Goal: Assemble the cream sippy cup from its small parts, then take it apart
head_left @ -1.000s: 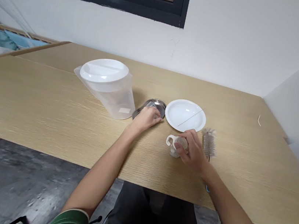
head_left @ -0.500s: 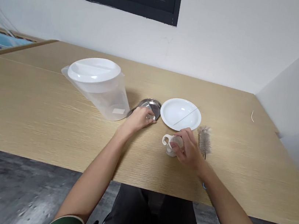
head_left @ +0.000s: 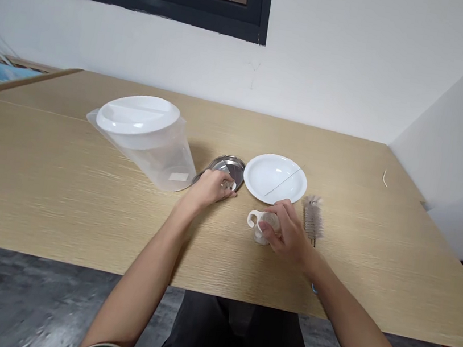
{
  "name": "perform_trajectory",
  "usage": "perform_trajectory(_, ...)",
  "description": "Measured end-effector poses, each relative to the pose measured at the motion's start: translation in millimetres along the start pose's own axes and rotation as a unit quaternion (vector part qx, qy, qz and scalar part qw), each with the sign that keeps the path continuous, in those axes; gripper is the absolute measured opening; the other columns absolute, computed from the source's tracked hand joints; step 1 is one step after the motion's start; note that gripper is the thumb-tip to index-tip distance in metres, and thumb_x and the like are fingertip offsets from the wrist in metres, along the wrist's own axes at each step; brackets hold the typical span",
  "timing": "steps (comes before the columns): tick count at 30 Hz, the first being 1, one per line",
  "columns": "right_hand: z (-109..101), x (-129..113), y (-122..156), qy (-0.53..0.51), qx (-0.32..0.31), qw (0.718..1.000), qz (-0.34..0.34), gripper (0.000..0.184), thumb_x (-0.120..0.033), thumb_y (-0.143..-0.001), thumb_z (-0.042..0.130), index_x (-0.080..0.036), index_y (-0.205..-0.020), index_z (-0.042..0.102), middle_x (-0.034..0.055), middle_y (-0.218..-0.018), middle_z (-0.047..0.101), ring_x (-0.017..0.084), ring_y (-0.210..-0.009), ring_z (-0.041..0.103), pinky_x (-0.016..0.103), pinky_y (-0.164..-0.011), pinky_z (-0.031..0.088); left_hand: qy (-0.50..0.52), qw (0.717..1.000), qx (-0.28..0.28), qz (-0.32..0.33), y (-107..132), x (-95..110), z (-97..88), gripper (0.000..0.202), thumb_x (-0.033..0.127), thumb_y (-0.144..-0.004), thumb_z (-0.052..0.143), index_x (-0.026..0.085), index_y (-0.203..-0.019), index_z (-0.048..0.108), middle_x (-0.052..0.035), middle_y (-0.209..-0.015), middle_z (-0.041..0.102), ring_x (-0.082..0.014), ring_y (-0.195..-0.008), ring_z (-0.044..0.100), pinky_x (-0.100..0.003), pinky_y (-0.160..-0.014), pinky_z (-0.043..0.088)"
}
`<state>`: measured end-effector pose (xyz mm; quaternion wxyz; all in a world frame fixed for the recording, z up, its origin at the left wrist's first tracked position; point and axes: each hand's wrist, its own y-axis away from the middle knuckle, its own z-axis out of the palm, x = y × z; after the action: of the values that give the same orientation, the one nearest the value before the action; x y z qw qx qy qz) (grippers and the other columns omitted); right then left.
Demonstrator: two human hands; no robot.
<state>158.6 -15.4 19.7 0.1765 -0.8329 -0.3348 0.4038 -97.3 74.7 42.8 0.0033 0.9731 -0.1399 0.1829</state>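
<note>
Near the front edge of the table (head_left: 101, 212), the right hand (head_left: 286, 230) closed thumb and fingers narrowly round a small clear vessel (head_left: 262, 238). The vessel stood roughly upright, its long axis near vertical and its white hook handle (head_left: 252, 219) pointing left; its right side was hidden by the fingers. Just right of the hand, a bristle brush (head_left: 313, 218) pointed its head away from the person, its handle partly covered by the forearm. Farther left, the left hand (head_left: 211, 187) pinched a small clear piece (head_left: 229, 184) at a metal tray (head_left: 239, 169); its shape was hard to make out, and the hand hid part of the tray. Beside the tray, a thin rod (head_left: 283, 182) lay diagonally across a white dish (head_left: 260, 172). To their left stood a lidded pitcher (head_left: 158, 160), bearing a pale label (head_left: 178, 177) too small to read. Beyond, a dark window frame (head_left: 256, 19) was cut off above.
</note>
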Motion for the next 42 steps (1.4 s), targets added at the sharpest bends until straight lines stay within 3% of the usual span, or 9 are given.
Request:
perform_trajectory(8, -1, -1, -1, -0.004, -0.006, 1.0, 0.009, 0.019, -0.033, -0.099, 0.054, -0.021, -0.114, 0.054, 0.0089, -0.103, 0.054, 0.023, -0.096, 0.056, 0.042, -0.083, 0.052, 0.03, 1.0, 0.006, -0.001, 1, -1, -0.1, 0.025, 0.029, -0.082, 0.079, 0.019, -0.105, 0.077, -0.0059, -0.103, 0.075, -0.0271, -0.093, 0.067, -0.031, -0.078, 0.047)
perform_trajectory(20, 0, 2, 0, 0.002, -0.011, 1.0, 0.011, 0.019, -0.034, -0.1, 0.053, -0.021, -0.114, 0.052, 0.0092, -0.104, 0.054, 0.023, -0.097, 0.056, 0.043, -0.083, 0.053, 0.025, 0.999, 0.025, 0.023, -3, -11, 0.7, 0.021, 0.026, -0.084, 0.071, 0.019, -0.102, 0.077, -0.0046, -0.102, 0.075, -0.0269, -0.092, 0.067, -0.032, -0.077, 0.046)
perform_trajectory(29, 0, 0, -1, 0.008, -0.014, 1.0, 0.015, 0.02, -0.035, -0.1, 0.053, -0.021, -0.114, 0.052, 0.0097, -0.104, 0.054, 0.023, -0.096, 0.056, 0.043, -0.082, 0.053, 0.04, 0.999, -0.013, 0.009, 1, -3, -3.7, 0.015, 0.024, -0.085, 0.067, 0.022, -0.096, 0.077, -0.0012, -0.088, 0.074, -0.0242, -0.085, 0.066, -0.029, -0.073, 0.045)
perform_trajectory(42, -3, -3, -1, 0.023, -0.025, 0.999, 0.019, 0.021, -0.035, -0.1, 0.051, -0.02, -0.114, 0.053, 0.0103, -0.105, 0.055, 0.024, -0.098, 0.058, 0.044, -0.085, 0.053, 0.013, 1.0, -0.001, 0.028, 0, -10, 1.8, 0.021, 0.028, -0.088, 0.065, 0.023, -0.106, 0.074, -0.0043, -0.106, 0.074, -0.0294, -0.101, 0.067, -0.032, -0.078, 0.046)
